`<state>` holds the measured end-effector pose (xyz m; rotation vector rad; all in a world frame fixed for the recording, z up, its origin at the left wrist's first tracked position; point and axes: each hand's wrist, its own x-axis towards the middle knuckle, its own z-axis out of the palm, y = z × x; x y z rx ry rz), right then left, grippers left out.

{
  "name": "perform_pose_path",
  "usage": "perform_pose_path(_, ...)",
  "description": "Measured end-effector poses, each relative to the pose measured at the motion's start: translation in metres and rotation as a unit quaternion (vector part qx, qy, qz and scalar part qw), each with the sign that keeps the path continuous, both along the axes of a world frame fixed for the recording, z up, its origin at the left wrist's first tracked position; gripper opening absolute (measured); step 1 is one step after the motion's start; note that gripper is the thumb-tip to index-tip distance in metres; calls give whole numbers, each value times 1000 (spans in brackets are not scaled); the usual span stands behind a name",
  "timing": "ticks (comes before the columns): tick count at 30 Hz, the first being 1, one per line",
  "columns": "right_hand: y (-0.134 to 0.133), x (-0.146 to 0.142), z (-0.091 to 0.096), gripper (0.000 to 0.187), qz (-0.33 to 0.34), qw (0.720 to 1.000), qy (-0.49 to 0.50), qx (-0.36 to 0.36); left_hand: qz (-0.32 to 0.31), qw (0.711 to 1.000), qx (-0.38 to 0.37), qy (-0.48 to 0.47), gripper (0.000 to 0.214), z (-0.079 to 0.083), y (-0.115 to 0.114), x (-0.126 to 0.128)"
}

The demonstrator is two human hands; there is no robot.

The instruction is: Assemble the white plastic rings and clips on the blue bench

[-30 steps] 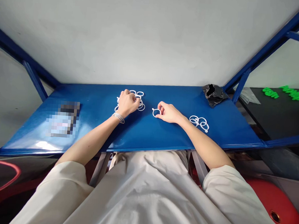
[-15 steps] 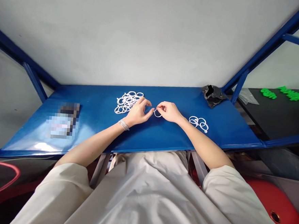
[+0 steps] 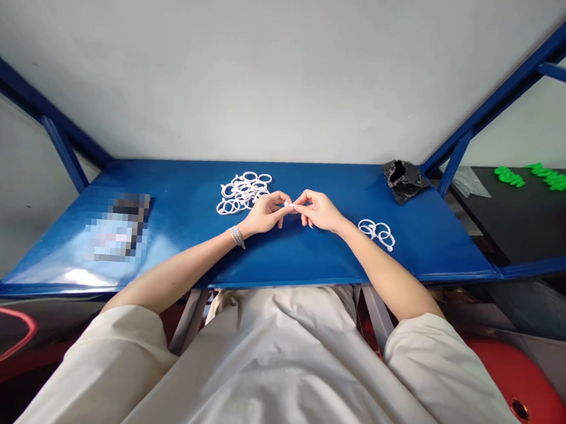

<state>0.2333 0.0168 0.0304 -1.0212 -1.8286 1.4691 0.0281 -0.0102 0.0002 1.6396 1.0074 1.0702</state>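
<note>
Fingers (image 3: 278, 206) of left hand (image 3: 263, 216) and right hand (image 3: 319, 212) pinching a small white ring (image 3: 289, 205) between them, ring mostly hidden by the fingertips, just above the blue counter (image 3: 309, 259), heap of white rings (image 3: 243, 191) far-left, smaller ring cluster (image 3: 377, 233) right, crumpled black bag (image 3: 404, 178) far right.

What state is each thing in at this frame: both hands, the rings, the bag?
left hand: fingertips pinched on the white ring.
right hand: pinched on the same ring from the other side.
white ring: held between both hands' fingertips, mostly hidden.
ring pile: loose heap lying on the blue table, untouched.
ring group: few rings lying flat beside the right forearm.
black bag: crumpled, mouth open.
</note>
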Motion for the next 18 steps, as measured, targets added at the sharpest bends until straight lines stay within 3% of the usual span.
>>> perform_pose_path(5, -3, -3, 3, 31, 4, 999, 29, -19, -38, 997, -45, -53, 58, 1, -1, 2)
perform_pose_path(10, -5, -3, 4, 17, 27, 998, -40, -27, -108, 992, -66, -27, 58, 10, -4, 2)
perform_pose_path(13, -5, -5, 0, 29, 37, 997, -68, -15, -156, 985, -72, -11, 57, 16, -5, 3)
perform_pose_path(18, -5, -11, -8, 65, 63, 991, -85, 80, -191, 977, -91, 35, 55, 17, -5, 1)
